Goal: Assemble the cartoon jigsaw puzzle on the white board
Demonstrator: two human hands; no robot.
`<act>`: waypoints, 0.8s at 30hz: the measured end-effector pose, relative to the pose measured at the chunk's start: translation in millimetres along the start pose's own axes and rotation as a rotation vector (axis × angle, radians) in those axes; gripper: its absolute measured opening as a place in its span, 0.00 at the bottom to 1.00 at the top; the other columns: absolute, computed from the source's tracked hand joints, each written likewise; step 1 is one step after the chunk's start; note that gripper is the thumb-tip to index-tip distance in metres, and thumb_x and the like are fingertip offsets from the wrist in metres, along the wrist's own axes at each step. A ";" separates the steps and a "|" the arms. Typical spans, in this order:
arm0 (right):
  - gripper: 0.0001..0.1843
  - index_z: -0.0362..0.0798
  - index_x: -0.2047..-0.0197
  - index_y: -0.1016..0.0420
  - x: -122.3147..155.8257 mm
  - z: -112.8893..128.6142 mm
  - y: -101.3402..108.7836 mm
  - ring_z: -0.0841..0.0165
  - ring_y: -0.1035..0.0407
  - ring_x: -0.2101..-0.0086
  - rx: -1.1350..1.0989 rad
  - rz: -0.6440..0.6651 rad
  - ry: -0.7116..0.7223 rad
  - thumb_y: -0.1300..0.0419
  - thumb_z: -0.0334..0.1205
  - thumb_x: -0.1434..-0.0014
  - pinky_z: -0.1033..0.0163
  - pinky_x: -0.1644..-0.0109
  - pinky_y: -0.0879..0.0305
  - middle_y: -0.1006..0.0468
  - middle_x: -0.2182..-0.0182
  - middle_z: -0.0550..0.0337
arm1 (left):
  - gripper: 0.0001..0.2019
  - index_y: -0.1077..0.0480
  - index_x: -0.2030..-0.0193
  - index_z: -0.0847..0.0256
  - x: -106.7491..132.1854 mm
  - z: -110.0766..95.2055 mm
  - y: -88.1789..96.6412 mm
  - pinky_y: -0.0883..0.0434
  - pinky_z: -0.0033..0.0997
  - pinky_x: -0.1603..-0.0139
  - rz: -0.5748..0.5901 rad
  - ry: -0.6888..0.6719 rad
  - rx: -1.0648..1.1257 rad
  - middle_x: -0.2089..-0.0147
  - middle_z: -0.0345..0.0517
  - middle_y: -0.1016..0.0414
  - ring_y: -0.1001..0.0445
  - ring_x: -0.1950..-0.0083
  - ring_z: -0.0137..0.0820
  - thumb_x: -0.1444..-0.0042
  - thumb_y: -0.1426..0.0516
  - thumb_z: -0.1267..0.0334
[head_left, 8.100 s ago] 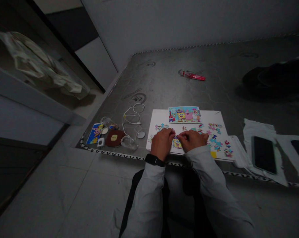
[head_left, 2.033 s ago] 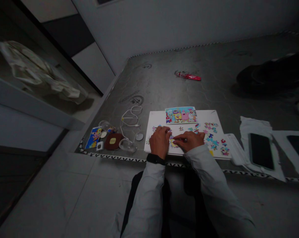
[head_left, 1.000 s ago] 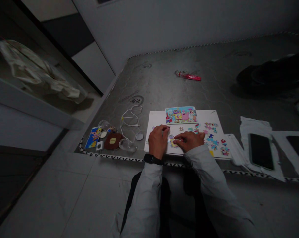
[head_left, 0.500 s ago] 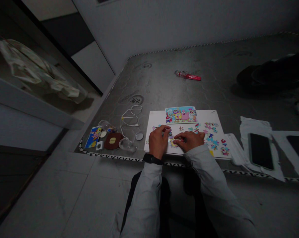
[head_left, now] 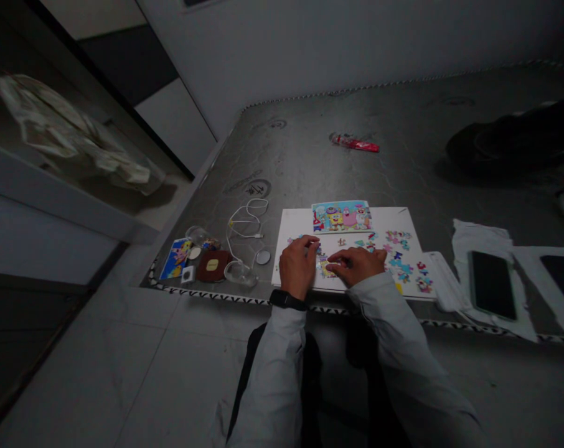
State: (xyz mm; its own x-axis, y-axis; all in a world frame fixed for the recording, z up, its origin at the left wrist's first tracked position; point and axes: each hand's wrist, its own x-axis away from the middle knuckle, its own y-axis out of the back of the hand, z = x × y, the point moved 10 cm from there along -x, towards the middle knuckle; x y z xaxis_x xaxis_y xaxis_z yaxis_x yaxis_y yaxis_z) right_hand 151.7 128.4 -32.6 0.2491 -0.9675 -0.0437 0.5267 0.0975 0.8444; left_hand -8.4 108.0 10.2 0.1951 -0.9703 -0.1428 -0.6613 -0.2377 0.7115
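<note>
My left hand [head_left: 299,266], with a dark watch on its wrist, has its fingers curled and thumb and forefinger close together at a white board [head_left: 289,218]. Anything between those fingertips is too small to make out. Facing it, my right hand [head_left: 359,266] pinches at the edge of a small yellow and purple cluster of jigsaw puzzle pieces [head_left: 327,268], which lies between the hands. Fingers partly cover this cluster. Loose puzzle pieces [head_left: 401,266] are scattered on the board's right side. A colourful cartoon picture card [head_left: 342,216] lies at the board's far edge.
Left of the board lie a white cable [head_left: 232,239], a brown case [head_left: 213,266], a clear plastic cup [head_left: 241,274] and a blue picture packet [head_left: 175,258]. A phone [head_left: 492,284] rests on white paper at right. A red wrapper [head_left: 355,144] lies farther back.
Both hands stay in nearly the same place at the puzzle cluster. Only the fingertips shift very slightly; the other things have not moved.
</note>
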 end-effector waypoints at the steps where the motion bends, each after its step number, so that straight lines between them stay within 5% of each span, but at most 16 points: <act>1: 0.12 0.61 0.64 0.17 -0.4 -1.3 -1.1 0.60 0.29 0.62 0.001 0.008 -0.008 0.39 0.55 0.43 0.52 0.54 0.59 0.18 0.69 0.63 | 0.08 0.22 0.55 0.54 0.1 0.9 1.2 0.31 0.29 0.53 -0.001 0.006 -0.003 0.58 0.41 0.18 0.22 0.56 0.32 0.36 0.43 0.62; 24: 0.13 0.61 0.64 0.17 -2.5 -6.6 -2.6 0.58 0.29 0.61 -0.012 0.026 -0.045 0.38 0.57 0.45 0.48 0.52 0.57 0.19 0.70 0.62 | 0.09 0.19 0.57 0.52 3.3 13.9 -1.0 0.28 0.35 0.49 0.098 0.064 -0.049 0.59 0.42 0.16 0.20 0.55 0.36 0.38 0.41 0.59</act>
State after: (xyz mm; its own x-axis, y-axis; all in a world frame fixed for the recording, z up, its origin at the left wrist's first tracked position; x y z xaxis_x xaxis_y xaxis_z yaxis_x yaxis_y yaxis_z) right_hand 155.1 132.2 -38.2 0.2263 -0.9741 0.0022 0.5301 0.1251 0.8386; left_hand -17.2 104.4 -0.5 0.1781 -0.9836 -0.0284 -0.6437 -0.1383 0.7527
